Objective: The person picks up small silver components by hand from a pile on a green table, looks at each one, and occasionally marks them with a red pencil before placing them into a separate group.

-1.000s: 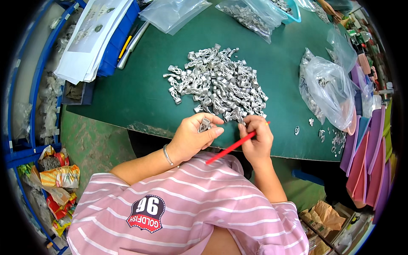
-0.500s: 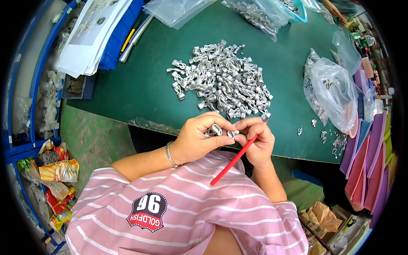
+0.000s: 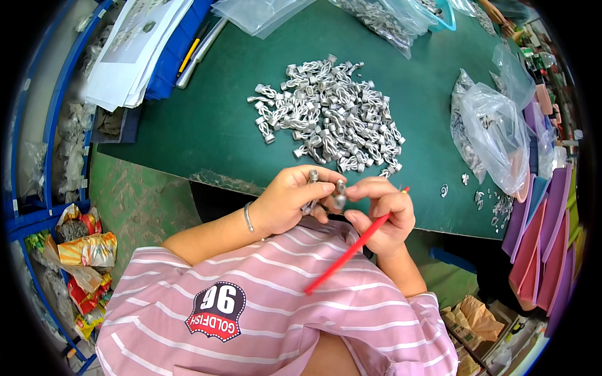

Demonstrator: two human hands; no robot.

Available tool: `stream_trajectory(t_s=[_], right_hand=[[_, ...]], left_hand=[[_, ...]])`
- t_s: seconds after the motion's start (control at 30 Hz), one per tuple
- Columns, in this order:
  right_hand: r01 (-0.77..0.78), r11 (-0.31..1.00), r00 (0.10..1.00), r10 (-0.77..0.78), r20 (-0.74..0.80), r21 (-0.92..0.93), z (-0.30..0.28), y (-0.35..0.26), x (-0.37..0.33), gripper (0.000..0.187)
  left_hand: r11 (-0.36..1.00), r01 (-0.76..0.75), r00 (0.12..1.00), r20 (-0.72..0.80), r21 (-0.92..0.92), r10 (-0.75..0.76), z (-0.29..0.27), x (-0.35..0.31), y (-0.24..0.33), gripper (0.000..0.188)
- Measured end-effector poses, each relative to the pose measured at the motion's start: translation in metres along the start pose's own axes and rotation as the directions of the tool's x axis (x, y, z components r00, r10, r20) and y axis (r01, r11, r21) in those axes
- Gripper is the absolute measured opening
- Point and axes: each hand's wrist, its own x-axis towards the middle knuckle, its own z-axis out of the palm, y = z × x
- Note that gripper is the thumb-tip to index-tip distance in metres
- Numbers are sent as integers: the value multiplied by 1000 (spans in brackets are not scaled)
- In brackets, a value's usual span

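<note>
In front of the table's near edge my hands work close together. My left hand (image 3: 290,199) is closed around small silver metal fittings (image 3: 313,177), and another silver piece (image 3: 340,195) sticks out at its fingertips. My right hand (image 3: 390,216) grips a thin red stick (image 3: 347,255), which slants down toward my shirt. Its thumb and forefinger are parted just beside the silver piece. Just beyond my hands lies a heap of similar looped metal fittings (image 3: 329,119) with ribbed ends.
The green table (image 3: 200,138) carries clear plastic bags (image 3: 495,135) at right and small loose metal bits (image 3: 501,207) below them. A blue bin with papers (image 3: 135,50) stands at far left. Purple and pink panels (image 3: 545,250) line the right. Another person's hand (image 3: 495,15) shows at far right.
My right thumb and forefinger have come away from the silver piece, and the right hand has shifted slightly right with the red stick. The fittings in my left hand have turned.
</note>
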Motion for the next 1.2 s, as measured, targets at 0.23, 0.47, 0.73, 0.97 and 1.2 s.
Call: stream_trajectory(t_s=[0.23,0.47,0.73,0.97,1.2], right_hand=[[-143,889,984,78,-162,-435,-14,21,1,29],[-45,736,996,86,27,-676,2,34,5,34],[-419,908,862,394,-320,-9,-15,23,-5,24],[-446,689,800,593,-91,572,-17,14,-8,22],[-393,658,887,457,74,643,-6,25,-9,25]], left_hand=[[986,84,968,249,-144,-46,-60,-36,7,24],[938,305,923,-194,-162,-334,-107,-67,-10,26],[921,253,896,-287,-296,-339,-138,2,-60,32],[404,140,987,-96,904,-126,-92,-42,-17,19],[729,-62,996,-1,682,86,-33,-43,21,17]])
